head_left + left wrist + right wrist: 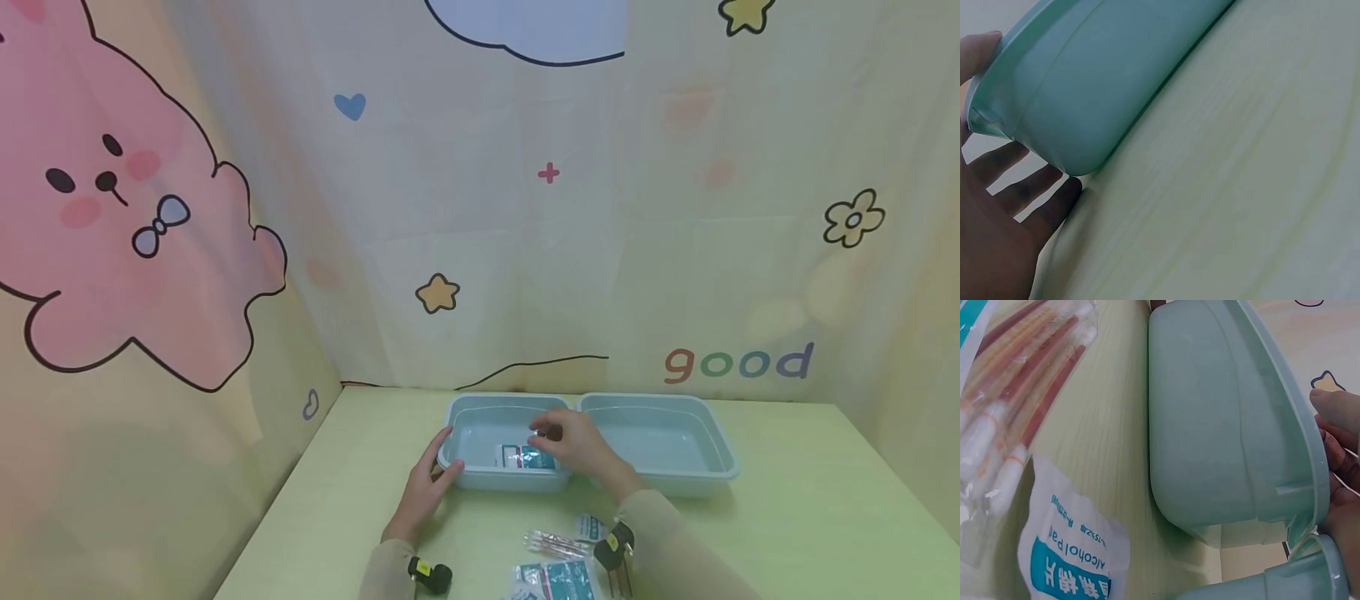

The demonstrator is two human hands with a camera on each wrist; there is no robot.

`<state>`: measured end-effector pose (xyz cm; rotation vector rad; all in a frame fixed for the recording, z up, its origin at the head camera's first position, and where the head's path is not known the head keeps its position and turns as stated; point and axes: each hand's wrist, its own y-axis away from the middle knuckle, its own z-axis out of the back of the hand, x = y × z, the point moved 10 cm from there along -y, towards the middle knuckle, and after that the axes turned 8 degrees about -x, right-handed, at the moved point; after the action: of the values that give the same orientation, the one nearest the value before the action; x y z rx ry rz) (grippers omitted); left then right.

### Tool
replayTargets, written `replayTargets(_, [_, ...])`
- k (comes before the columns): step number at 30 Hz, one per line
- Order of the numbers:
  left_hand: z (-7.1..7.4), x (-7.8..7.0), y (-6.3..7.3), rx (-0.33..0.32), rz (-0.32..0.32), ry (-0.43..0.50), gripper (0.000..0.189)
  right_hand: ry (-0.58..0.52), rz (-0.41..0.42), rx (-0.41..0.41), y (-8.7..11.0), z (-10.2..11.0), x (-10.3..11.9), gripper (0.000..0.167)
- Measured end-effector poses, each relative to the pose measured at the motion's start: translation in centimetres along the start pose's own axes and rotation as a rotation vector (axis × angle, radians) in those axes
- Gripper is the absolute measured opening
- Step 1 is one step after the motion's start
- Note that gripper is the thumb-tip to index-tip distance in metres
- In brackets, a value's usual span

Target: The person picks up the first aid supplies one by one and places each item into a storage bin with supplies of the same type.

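Observation:
My left hand (424, 492) is at the near left corner of the left light-blue plastic basin (480, 481). Its thumb touches the rim, while the other fingers spread straight against the outer wall (1079, 81). Over that same basin's right part, my right hand (577, 442) hovers with bent fingers. Thumb and index fingertips are apart, and no object shows between them. Below these fingertips, teal-and-white packets (536, 457) lie on the basin floor. In the right wrist view, the fingers (1335, 450) show past the basin's rim, partly cut off by the frame edge.
A second light-blue basin (660, 483) stands right beside the first. Nearer on the table lie bagged cotton swabs (553, 544), an alcohol pad sachet (1075, 550), teal-and-white packets (566, 579) and more swabs (620, 581) under the right wrist. A printed curtain (510, 250) closes off the back.

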<state>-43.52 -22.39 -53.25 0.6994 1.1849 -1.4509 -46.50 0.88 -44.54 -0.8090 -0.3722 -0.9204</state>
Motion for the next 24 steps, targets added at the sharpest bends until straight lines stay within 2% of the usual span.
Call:
replayTargets(15, [-0.1,-0.2,0.0,0.005,0.018,-0.003,0.062,-0.046,0.035,-0.011,0.1,0.8,0.7,0.014])
replayTargets(24, [0.0,-0.1,0.1,0.005,0.021,-0.003,0.061,-0.062,0.052,-0.014,0.4,1.1,1.2,0.019])
